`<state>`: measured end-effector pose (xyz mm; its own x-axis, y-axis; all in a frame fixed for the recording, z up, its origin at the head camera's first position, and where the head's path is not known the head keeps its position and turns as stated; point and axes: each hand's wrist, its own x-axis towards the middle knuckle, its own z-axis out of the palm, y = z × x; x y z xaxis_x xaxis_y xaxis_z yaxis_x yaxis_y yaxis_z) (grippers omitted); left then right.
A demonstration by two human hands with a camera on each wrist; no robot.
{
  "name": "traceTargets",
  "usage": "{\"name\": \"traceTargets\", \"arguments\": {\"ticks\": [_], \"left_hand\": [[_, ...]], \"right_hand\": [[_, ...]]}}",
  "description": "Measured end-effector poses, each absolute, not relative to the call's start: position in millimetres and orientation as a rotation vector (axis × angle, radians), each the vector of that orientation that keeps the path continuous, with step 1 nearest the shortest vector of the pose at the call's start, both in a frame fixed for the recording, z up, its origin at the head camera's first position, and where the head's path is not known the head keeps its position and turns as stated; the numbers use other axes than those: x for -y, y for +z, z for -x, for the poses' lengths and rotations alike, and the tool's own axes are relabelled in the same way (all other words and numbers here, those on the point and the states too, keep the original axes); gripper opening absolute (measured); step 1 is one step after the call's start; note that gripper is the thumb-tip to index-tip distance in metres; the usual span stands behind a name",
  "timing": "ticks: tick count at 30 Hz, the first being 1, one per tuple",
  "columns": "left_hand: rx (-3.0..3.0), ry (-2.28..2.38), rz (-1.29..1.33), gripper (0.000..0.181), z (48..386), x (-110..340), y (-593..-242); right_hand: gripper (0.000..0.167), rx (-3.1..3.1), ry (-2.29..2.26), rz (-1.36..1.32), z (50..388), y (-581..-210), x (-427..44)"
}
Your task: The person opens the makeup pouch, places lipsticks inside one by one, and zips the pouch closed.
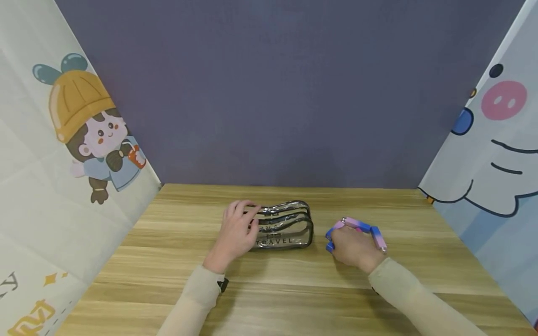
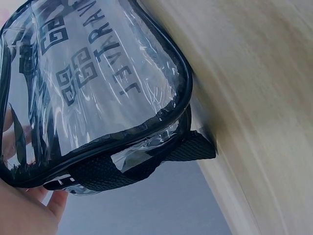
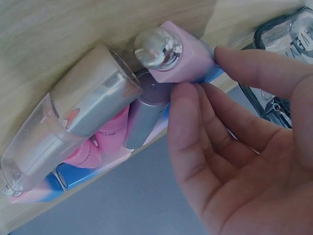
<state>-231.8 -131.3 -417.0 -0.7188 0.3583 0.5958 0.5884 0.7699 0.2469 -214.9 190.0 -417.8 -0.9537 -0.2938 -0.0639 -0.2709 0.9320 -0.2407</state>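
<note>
On the wooden table, my left hand (image 1: 235, 231) holds the left end of a clear, black-edged bag (image 1: 290, 233) marked TRAVEL. The left wrist view shows the bag (image 2: 117, 93) close up, with fingers of the left hand (image 2: 24, 210) around its end, partly seen through the plastic. To the bag's right, my right hand (image 1: 355, 245) is over a cluster of pink-and-blue pieces (image 1: 378, 238). In the right wrist view, the thumb and fingers of that hand (image 3: 244, 142) pinch a pink-and-blue bottle (image 3: 190, 56) with a clear round cap.
Beside the pinched bottle lie a silver-and-clear bottle (image 3: 88, 98), a grey tube (image 3: 144, 117) and pink tubes (image 3: 113, 132). A dark panel (image 1: 286, 93) stands behind the table (image 1: 277, 298); cartoon-printed sheets (image 1: 33, 140) flank it.
</note>
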Motion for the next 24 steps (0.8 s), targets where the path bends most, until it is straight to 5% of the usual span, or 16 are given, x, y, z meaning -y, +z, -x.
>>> {"name": "traceTargets", "arguments": {"ticks": [24], "left_hand": [[2.459,-0.565,0.686,0.043,230.9,130.4,-416.2]], "right_hand": [[0.02,-2.92,-0.454,0.407,213.6,-423.2,-178.4]]}}
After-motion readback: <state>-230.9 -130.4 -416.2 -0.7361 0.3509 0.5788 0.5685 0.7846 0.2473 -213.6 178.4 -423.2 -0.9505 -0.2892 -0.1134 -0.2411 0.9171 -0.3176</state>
